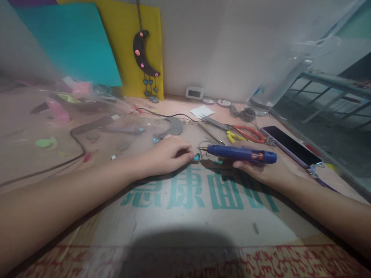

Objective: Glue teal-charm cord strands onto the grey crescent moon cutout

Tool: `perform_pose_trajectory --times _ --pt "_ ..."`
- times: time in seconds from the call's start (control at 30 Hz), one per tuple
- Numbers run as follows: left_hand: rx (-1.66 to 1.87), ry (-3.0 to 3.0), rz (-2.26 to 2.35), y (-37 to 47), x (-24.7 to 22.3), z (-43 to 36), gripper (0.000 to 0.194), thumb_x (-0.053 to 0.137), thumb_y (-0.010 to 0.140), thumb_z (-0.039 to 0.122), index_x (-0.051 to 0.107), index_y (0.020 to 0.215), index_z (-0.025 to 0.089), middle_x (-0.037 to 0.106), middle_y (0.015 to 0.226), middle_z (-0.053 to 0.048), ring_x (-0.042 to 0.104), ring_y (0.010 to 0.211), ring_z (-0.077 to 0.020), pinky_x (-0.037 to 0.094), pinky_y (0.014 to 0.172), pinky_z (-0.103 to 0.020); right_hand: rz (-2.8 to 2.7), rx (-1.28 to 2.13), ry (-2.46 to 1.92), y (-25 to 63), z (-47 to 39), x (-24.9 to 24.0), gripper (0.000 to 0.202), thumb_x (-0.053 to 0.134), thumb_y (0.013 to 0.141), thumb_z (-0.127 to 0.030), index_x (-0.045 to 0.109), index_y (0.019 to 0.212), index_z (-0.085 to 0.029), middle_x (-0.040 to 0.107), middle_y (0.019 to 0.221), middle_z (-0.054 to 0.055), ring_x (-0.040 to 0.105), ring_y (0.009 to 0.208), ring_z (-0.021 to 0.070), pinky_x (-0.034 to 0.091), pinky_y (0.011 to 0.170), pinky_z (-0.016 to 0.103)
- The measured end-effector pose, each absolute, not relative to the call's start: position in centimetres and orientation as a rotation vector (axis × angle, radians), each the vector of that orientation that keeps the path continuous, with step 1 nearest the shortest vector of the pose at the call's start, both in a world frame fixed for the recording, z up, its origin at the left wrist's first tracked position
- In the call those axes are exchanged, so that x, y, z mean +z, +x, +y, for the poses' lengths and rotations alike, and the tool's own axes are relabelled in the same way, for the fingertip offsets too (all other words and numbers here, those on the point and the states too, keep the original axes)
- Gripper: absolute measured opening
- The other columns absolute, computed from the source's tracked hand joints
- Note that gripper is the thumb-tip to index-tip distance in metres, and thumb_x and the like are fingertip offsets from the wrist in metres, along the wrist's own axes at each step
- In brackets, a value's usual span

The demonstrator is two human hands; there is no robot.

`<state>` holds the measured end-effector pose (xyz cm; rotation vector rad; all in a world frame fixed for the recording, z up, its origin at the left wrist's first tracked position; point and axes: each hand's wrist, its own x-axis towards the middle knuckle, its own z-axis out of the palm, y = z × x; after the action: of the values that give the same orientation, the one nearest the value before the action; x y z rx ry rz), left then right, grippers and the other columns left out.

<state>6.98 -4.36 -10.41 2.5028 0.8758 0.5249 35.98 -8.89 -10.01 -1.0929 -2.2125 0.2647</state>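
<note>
My left hand [168, 154] is closed in a pinch at a small teal-and-dark piece [197, 156], low over the printed board; its exact shape is too small to tell. In my right hand [255, 170] lies a blue hot glue pen [242, 153], held level, its metal tip pointing left. The tip is just above and right of the teal piece, apart from it. Just beyond my left hand rests a grey crescent [174, 126] with a bit of teal at its lower end. A thin cord loops near the pen's tip.
Orange-handled scissors [247, 133], yellow-handled pliers [234, 136] and a phone [291, 146] lie right. Behind stand a small digital clock [194, 93] and a clear plastic container [271, 85]. A dark moon hanging [141, 54] is against yellow card. A black cable [77, 141] crosses left.
</note>
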Motion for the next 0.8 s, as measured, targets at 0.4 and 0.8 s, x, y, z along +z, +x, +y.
perform_pose_trajectory --times 0.4,0.8 --pt "0.457 2.553 0.828 6.73 -10.49 -4.01 0.034 0.037 0.103 0.037 0.06 0.086 0.018 0.066 0.09 -0.005 0.057 0.089 -0.0215 0.037 0.089 -0.038 -2.274 0.257 -1.098 35.35 -8.86 -9.68 0.041 0.062 0.091 -0.06 0.06 0.075 -0.022 0.059 0.064 -0.001 0.056 0.057 0.015 0.041 0.054 0.029" --pt "0.486 2.561 0.817 6.69 -10.32 -4.27 0.031 0.04 0.102 0.037 0.058 0.085 0.019 0.066 0.089 -0.005 0.056 0.087 -0.0212 0.039 0.086 -0.037 -2.305 0.197 -1.085 35.2 -8.82 -9.42 0.038 0.062 0.092 -0.057 0.059 0.076 -0.023 0.057 0.064 -0.001 0.054 0.056 0.0141 0.038 0.053 0.028"
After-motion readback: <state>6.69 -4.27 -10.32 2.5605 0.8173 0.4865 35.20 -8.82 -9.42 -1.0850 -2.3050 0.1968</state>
